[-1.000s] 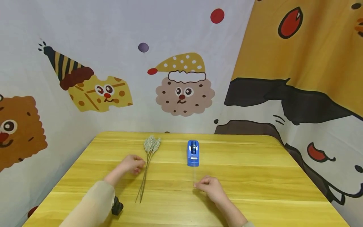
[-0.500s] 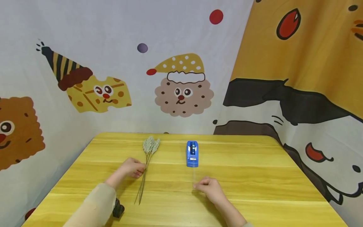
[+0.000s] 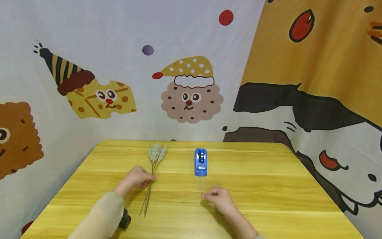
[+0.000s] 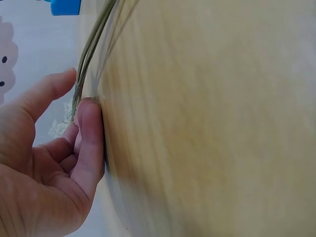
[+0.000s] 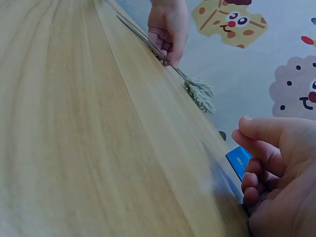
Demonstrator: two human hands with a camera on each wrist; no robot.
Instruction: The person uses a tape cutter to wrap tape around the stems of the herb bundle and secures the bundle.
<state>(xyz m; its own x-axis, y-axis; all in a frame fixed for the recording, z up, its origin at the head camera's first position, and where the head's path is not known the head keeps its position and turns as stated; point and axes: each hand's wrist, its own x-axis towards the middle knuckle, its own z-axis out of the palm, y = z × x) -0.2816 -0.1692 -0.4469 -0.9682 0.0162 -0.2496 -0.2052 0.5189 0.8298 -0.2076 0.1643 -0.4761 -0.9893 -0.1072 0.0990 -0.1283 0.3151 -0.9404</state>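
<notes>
A bunch of pale dried flowers (image 3: 157, 153) lies on the table, its thin stems running toward the near side. My left hand (image 3: 138, 177) is at the stems, thumb over them and fingers curled underneath. In the left wrist view the stems (image 4: 88, 59) pass between the thumb and index finger, with some gap there. A blue tape dispenser (image 3: 201, 162) stands right of the flowers. From it a strip of clear tape (image 3: 203, 183) stretches toward me. My right hand (image 3: 221, 199) pinches the strip's end between thumb and index finger; the strip is hardly visible in the right wrist view.
The wooden table (image 3: 268, 186) has rounded far corners. A small black object (image 3: 125, 219) sits beside my left sleeve, partly hidden by it. Behind the table hangs a printed cartoon curtain (image 3: 119, 59).
My left hand has moved right onto the stems, and its thumb now reaches across them. The right hand keeps its pinch on the tape. The head view has shifted slightly.
</notes>
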